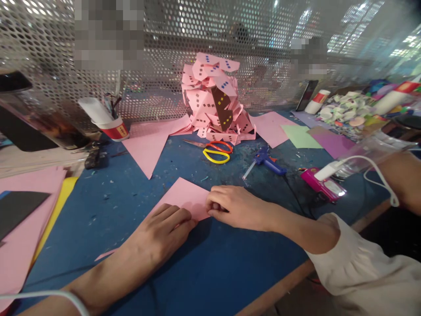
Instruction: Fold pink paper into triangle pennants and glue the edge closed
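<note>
A sheet of pink paper (pixel 184 195) lies on the blue tabletop between my two hands, one corner pointing away from me. My left hand (pixel 164 235) is closed at the paper's near-left edge, its fingers curled over it and the fingertips pressed together near the middle. At the right corner, my right hand (pixel 235 206) is closed, pinching the paper's edge with thumb and fingers. Both hands cover parts of the sheet. Beyond it lie scissors (pixel 217 156) with red and yellow handles and a blue glue gun (pixel 268 162).
A pink folded-paper model (pixel 213 101) with small coloured squares stands against the perforated metal screen (pixel 164 83). Pink sheets (pixel 148 145) lie beside it. A red-and-white paper cup (pixel 113 127) stands left; a magenta device (pixel 322 184) with a white cable lies right.
</note>
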Action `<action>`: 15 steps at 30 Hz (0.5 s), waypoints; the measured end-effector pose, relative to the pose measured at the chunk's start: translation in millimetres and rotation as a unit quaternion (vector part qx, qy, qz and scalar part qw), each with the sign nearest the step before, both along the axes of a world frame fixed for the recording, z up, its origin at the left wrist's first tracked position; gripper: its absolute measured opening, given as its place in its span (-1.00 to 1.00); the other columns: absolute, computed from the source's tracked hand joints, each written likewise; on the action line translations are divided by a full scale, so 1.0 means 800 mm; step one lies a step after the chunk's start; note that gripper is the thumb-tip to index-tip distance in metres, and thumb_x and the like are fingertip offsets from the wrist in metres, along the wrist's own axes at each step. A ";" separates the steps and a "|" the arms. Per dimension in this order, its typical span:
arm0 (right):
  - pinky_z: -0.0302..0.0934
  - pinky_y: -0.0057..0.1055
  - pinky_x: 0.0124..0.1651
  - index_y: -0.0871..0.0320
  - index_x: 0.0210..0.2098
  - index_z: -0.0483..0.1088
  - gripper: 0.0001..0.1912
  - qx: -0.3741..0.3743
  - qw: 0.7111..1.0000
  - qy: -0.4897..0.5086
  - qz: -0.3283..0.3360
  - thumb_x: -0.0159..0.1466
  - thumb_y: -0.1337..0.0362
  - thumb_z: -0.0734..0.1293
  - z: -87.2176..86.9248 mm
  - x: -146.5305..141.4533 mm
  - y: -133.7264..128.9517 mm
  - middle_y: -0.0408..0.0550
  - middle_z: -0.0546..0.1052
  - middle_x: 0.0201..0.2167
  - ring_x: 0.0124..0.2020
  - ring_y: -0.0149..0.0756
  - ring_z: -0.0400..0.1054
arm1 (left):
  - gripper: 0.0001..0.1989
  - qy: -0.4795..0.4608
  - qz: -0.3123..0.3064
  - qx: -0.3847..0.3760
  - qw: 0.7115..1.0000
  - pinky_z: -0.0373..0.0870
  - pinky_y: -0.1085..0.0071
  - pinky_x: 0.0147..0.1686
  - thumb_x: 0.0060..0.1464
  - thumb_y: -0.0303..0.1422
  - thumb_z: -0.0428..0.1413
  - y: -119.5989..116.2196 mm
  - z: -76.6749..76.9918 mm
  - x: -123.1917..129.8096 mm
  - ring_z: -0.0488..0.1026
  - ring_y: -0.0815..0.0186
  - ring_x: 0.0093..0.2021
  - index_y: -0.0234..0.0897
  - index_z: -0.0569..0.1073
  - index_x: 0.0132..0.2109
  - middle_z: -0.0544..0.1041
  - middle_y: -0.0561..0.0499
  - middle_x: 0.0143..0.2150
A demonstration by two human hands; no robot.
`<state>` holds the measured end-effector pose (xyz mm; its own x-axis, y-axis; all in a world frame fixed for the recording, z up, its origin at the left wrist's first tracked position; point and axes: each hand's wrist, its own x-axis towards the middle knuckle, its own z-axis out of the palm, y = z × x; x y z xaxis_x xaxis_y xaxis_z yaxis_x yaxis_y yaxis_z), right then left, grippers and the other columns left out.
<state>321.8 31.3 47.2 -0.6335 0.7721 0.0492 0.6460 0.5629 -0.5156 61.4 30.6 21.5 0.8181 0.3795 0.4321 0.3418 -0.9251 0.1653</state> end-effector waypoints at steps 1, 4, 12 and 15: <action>0.20 -0.40 -0.11 0.13 -0.21 0.42 -0.96 -0.001 1.000 0.002 0.000 0.40 0.37 0.33 0.000 0.000 0.000 -0.10 0.53 -0.18 -0.18 -0.32 0.42 | -0.83 0.002 0.001 -0.002 1.000 0.40 0.31 -0.15 0.41 -0.52 -0.01 0.000 -0.001 -0.001 0.45 0.31 -0.20 -0.28 0.48 -0.06 0.54 -0.02 -0.17; 0.20 -0.40 -0.12 0.13 -0.21 0.42 -0.96 -0.001 1.000 0.002 -0.003 0.38 0.39 0.35 -0.001 0.000 0.000 -0.11 0.53 -0.19 -0.19 -0.32 0.41 | -0.81 0.018 0.001 0.006 1.000 0.42 0.32 -0.16 0.40 -0.52 -0.01 0.000 0.001 -0.003 0.47 0.30 -0.20 -0.28 0.49 -0.05 0.55 -0.03 -0.15; 0.19 -0.39 -0.10 0.13 -0.20 0.41 -0.95 -0.011 1.000 0.003 -0.004 0.39 0.40 0.34 0.002 0.000 0.000 -0.11 0.53 -0.19 -0.18 -0.33 0.40 | -0.80 0.072 0.010 0.005 0.997 0.47 0.26 -0.09 0.40 -0.52 0.00 -0.005 0.012 -0.009 0.51 0.25 -0.14 -0.27 0.50 -0.01 0.57 -0.08 -0.08; 0.18 -0.40 -0.11 0.13 -0.19 0.41 -0.95 -0.017 1.000 0.007 -0.002 0.39 0.40 0.34 0.003 0.000 0.000 -0.12 0.53 -0.19 -0.19 -0.34 0.40 | -0.80 0.067 0.003 0.006 0.998 0.47 0.24 -0.08 0.39 -0.53 0.01 -0.006 0.010 -0.013 0.51 0.25 -0.13 -0.30 0.50 0.02 0.58 -0.09 -0.08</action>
<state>321.6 31.6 49.8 -0.6302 0.7758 0.0317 0.6410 0.5429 -0.5425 51.4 25.7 29.5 0.8663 0.3802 0.3240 0.3660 -0.9245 0.1065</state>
